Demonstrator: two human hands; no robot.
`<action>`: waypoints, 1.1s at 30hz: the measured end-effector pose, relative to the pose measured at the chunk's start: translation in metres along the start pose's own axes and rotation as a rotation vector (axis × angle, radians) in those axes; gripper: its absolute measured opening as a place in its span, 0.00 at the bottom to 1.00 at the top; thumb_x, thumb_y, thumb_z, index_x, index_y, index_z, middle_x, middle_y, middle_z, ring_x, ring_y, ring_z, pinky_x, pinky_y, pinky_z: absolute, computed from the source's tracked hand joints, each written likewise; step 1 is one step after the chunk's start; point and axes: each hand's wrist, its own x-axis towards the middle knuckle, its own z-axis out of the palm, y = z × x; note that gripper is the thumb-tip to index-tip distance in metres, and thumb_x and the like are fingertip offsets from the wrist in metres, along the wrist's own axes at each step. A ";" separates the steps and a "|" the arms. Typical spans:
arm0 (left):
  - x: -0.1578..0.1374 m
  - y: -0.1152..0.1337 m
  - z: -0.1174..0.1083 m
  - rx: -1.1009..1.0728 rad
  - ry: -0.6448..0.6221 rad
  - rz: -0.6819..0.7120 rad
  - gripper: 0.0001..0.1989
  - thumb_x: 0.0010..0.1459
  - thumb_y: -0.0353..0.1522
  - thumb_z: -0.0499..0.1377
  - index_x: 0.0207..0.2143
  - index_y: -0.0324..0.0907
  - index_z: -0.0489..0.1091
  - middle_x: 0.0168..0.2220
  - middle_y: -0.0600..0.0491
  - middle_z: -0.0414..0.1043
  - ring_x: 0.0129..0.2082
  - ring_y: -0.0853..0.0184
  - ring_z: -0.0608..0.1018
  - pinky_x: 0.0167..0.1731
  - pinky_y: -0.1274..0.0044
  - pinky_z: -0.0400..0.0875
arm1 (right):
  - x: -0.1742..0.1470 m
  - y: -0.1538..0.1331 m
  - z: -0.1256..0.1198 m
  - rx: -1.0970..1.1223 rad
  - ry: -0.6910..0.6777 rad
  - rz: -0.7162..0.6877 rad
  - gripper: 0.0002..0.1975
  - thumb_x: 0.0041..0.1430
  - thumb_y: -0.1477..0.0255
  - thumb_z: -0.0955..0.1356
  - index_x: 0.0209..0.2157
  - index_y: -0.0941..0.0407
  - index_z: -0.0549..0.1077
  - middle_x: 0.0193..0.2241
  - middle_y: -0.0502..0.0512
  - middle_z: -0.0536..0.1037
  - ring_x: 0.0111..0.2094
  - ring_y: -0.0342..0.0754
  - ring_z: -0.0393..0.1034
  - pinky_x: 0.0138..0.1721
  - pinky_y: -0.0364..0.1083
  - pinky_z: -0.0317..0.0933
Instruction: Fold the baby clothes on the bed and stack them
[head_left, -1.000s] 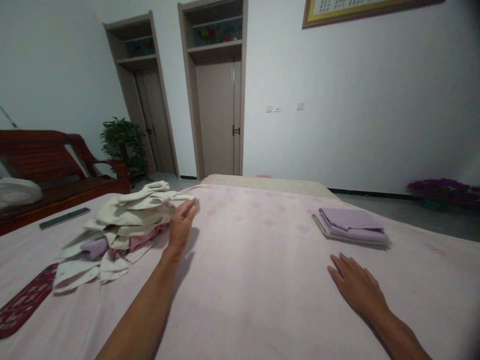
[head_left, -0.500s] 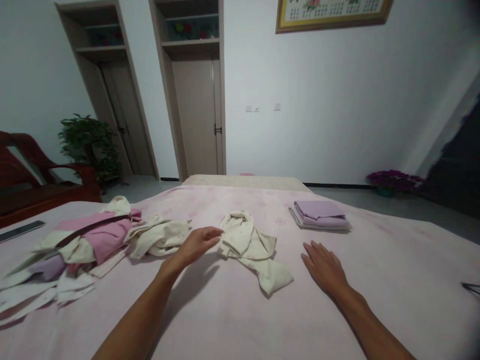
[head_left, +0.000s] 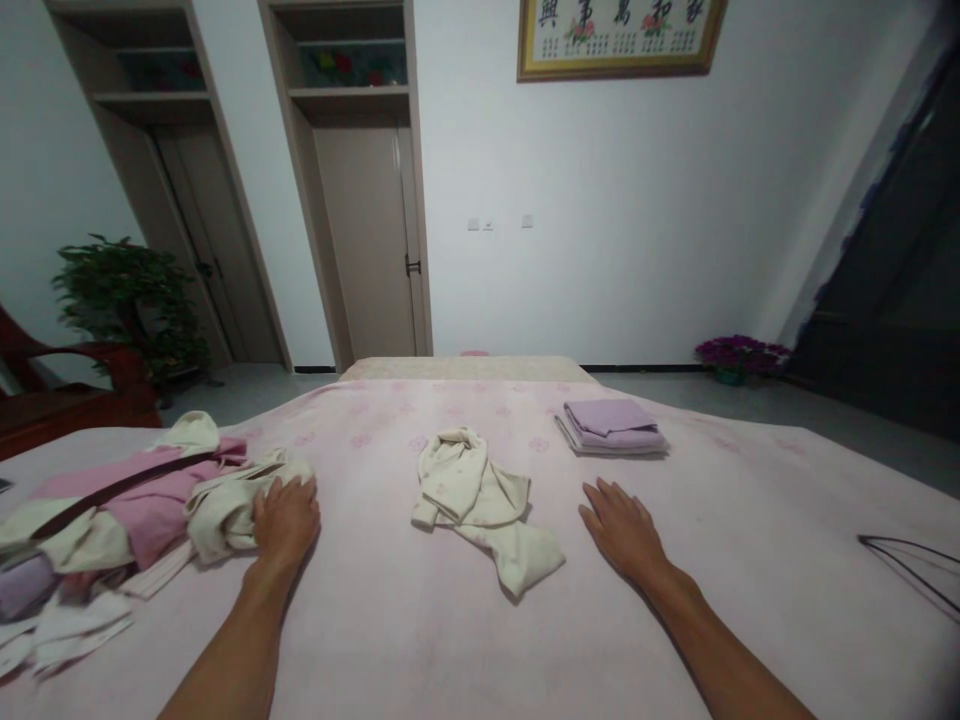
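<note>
My left hand (head_left: 289, 520) presses against a crumpled cream garment (head_left: 221, 505) at the right side of the clothes pile, its fingers apart and laid on the fabric. My right hand (head_left: 621, 530) lies flat on the pink bedspread with fingers spread, holding nothing. Between the two hands rests another cream garment (head_left: 457, 480), loosely bunched, one part trailing toward me. Beyond my right hand is a folded purple cloth stack (head_left: 615, 425) with a paler layer beneath.
The clothes pile (head_left: 150, 500) at left mixes pink, cream, purple and white pieces with a dark strap across. A thin black wire loop (head_left: 900, 560) lies at right. Farther off stand a wooden chair (head_left: 82, 390), a green plant (head_left: 124, 300) and purple flowers (head_left: 739, 352).
My left hand has moved left from the middle garment to the other cream garment, which now sits closer against the pile. My right hand stays in place. The view has turned slightly right.
</note>
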 end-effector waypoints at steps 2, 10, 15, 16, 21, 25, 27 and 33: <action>-0.002 0.007 -0.004 -0.014 0.048 0.009 0.14 0.56 0.27 0.56 0.44 0.41 0.76 0.53 0.40 0.73 0.64 0.43 0.62 0.61 0.46 0.47 | 0.000 0.000 0.000 0.010 0.001 0.000 0.26 0.70 0.61 0.56 0.63 0.56 0.65 0.66 0.62 0.61 0.68 0.60 0.51 0.65 0.62 0.44; -0.030 0.120 -0.030 -0.478 -0.202 0.227 0.18 0.65 0.36 0.50 0.50 0.43 0.75 0.54 0.44 0.74 0.60 0.54 0.70 0.62 0.59 0.57 | 0.000 -0.002 0.000 0.013 0.035 -0.012 0.24 0.69 0.65 0.58 0.62 0.57 0.66 0.65 0.63 0.63 0.66 0.62 0.53 0.64 0.63 0.46; -0.050 0.167 -0.032 -0.670 -0.358 0.192 0.20 0.63 0.36 0.54 0.55 0.42 0.69 0.56 0.44 0.70 0.57 0.57 0.72 0.58 0.64 0.64 | -0.001 -0.005 -0.008 0.193 0.133 -0.149 0.19 0.66 0.72 0.59 0.53 0.53 0.74 0.57 0.57 0.75 0.60 0.54 0.65 0.65 0.60 0.47; -0.051 0.171 -0.033 -0.671 -0.361 0.201 0.20 0.61 0.35 0.56 0.55 0.42 0.69 0.56 0.43 0.70 0.57 0.57 0.72 0.58 0.64 0.64 | -0.001 -0.007 -0.010 0.244 0.150 -0.174 0.18 0.66 0.73 0.59 0.51 0.53 0.76 0.54 0.56 0.77 0.58 0.54 0.68 0.66 0.60 0.46; -0.049 0.171 -0.038 -0.631 -0.371 0.208 0.11 0.59 0.33 0.57 0.45 0.44 0.70 0.45 0.48 0.72 0.45 0.59 0.76 0.47 0.68 0.69 | -0.003 -0.030 -0.020 0.653 0.131 -0.129 0.18 0.66 0.66 0.61 0.52 0.54 0.75 0.52 0.58 0.78 0.54 0.54 0.71 0.62 0.57 0.57; -0.048 0.169 -0.038 -0.646 -0.312 0.261 0.06 0.57 0.30 0.55 0.38 0.45 0.68 0.38 0.51 0.70 0.38 0.62 0.75 0.40 0.71 0.70 | -0.007 -0.056 -0.028 1.025 -0.003 -0.169 0.25 0.66 0.60 0.63 0.62 0.53 0.66 0.60 0.60 0.71 0.60 0.53 0.66 0.62 0.55 0.59; -0.049 0.170 -0.040 -0.677 -0.282 0.281 0.07 0.56 0.28 0.55 0.37 0.45 0.68 0.38 0.52 0.70 0.37 0.62 0.75 0.39 0.72 0.69 | -0.010 -0.066 -0.031 1.102 -0.050 -0.217 0.28 0.66 0.59 0.63 0.64 0.51 0.63 0.63 0.59 0.67 0.62 0.53 0.63 0.63 0.55 0.56; -0.049 0.169 -0.047 -0.782 -0.290 0.311 0.08 0.52 0.27 0.55 0.36 0.46 0.68 0.37 0.53 0.72 0.40 0.62 0.76 0.41 0.72 0.69 | -0.015 -0.077 -0.030 0.919 -0.129 -0.317 0.29 0.66 0.53 0.61 0.63 0.51 0.66 0.67 0.59 0.61 0.67 0.56 0.53 0.67 0.59 0.47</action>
